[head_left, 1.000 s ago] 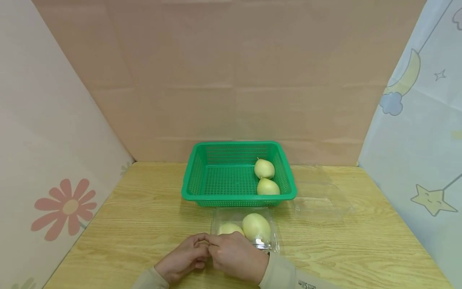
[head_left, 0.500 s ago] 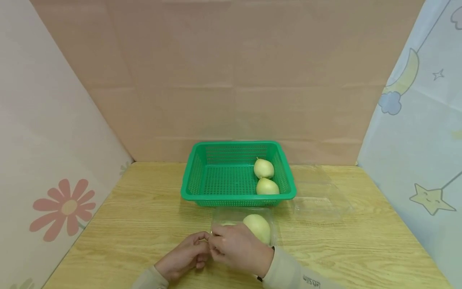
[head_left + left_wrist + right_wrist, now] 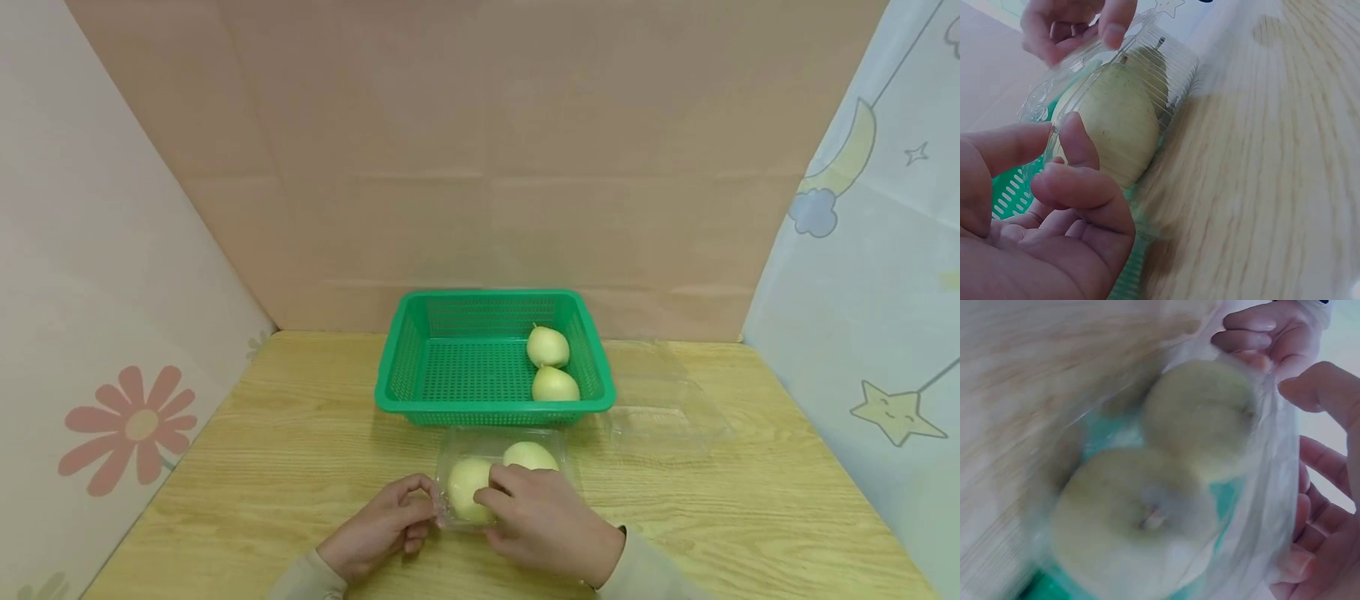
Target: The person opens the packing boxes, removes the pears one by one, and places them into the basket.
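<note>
A clear plastic clamshell box [image 3: 501,435] holds two pale yellow-green pears [image 3: 468,490] in front of the green basket. My left hand [image 3: 390,525] pinches the box's front left rim between thumb and index finger; the left wrist view shows this pinch [image 3: 1066,134] close up. Over the front of the box is my right hand [image 3: 551,521], its fingers loosely bent by the rim. In the right wrist view, the right thumb and fingers [image 3: 1322,481] lie apart along the box edge, and the box is blurred. The right hand hides part of the rear pear [image 3: 529,455].
Behind the box stands a green plastic basket [image 3: 495,407] with two more pears [image 3: 548,347] at its right side. Another clear plastic container [image 3: 660,421] lies to the basket's right. Wooden tabletop [image 3: 712,517] lies around them, bounded by papered walls.
My right hand has moved right along the box's front, away from the left hand, uncovering the left pear. The left hand has stayed at the front left rim.
</note>
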Demonstrator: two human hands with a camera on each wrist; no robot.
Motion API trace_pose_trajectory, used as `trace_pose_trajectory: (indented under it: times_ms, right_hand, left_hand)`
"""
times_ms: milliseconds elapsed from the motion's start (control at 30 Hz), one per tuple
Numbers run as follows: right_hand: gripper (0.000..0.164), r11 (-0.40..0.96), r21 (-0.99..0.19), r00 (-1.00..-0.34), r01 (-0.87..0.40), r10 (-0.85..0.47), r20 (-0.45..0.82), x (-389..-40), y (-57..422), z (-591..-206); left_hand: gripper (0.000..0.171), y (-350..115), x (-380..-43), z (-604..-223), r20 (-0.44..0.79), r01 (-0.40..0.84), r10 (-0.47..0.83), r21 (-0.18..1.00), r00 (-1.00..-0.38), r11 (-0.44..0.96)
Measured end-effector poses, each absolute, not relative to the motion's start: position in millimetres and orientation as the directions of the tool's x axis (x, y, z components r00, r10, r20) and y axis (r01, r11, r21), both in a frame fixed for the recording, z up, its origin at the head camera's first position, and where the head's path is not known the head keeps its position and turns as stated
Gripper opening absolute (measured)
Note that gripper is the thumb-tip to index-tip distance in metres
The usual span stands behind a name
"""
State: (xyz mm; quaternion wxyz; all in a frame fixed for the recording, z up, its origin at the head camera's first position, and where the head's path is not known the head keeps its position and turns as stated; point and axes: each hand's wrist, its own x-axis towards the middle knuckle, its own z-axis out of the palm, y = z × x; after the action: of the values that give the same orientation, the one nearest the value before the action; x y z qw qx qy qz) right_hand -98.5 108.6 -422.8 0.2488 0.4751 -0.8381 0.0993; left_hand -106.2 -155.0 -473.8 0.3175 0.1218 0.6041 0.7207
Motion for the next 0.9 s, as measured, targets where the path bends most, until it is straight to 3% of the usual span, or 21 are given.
trace_pose_trajectory:
  times_ms: [400,700,767,900]
  right_hand:
    - [0.031,0.560,0.118,-0.420,-0.820,-0.730,0.539,-97.9,135.7,-426.5]
    - [0.044,0.607,0.123,-0.460,-0.786,-0.705,0.541,-97.5,146.7,-429.0]
    - [0.048,0.643,0.115,-0.491,-0.757,-0.677,0.548,-96.1,148.8,-428.8]
    - [0.063,0.777,0.080,-0.622,-0.624,-0.556,0.551,-89.6,151.0,-429.6]
  left_hand:
    - [0.009,-160.0,-106.9,-472.2,-0.170,-0.278,0.644,0.958,-0.746,-0.069]
    - [0.007,-161.5,-109.5,-472.1,-0.172,-0.269,0.660,0.962,-0.732,-0.047]
    - [0.006,-161.5,-109.9,-471.7,-0.177,-0.263,0.653,0.964,-0.736,-0.036]
    - [0.006,-161.8,-109.1,-470.6,-0.187,-0.259,0.643,0.966,-0.743,-0.019]
